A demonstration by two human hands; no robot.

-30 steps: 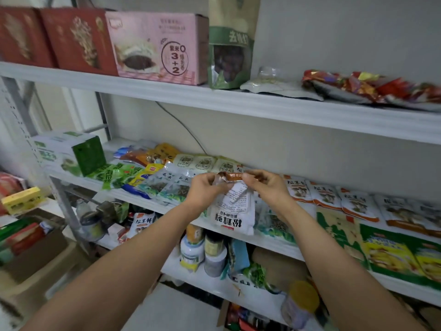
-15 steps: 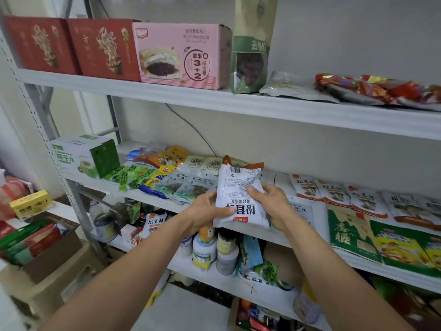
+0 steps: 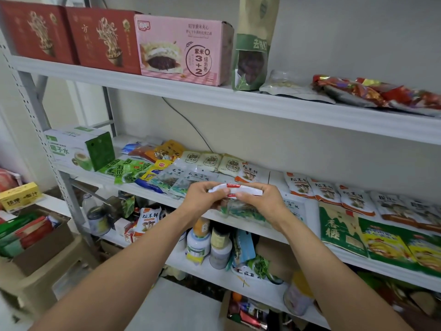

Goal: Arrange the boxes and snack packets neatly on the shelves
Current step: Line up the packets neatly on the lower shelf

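Left hand (image 3: 202,197) and right hand (image 3: 260,201) pinch white snack packet (image 3: 235,189) edge-on, axis 9-to-3; middle shelf (image 3: 275,178) gap at 1 o'clock, right nearer.

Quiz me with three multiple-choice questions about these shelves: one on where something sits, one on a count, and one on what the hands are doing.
1. Where does the pink box stand?
A) on the top shelf
B) on the floor
C) inside a carton

2. How many red boxes are in view to the left of it?
A) one
B) two
C) four

3. What are the left hand and right hand doing?
A) hanging empty
B) both gripping one white packet
C) each lifting a bottle

Answers:
1 A: it stands upright on the highest board.
2 B: two stand side by side.
3 B: fingers of both hands curl round the packet's ends.
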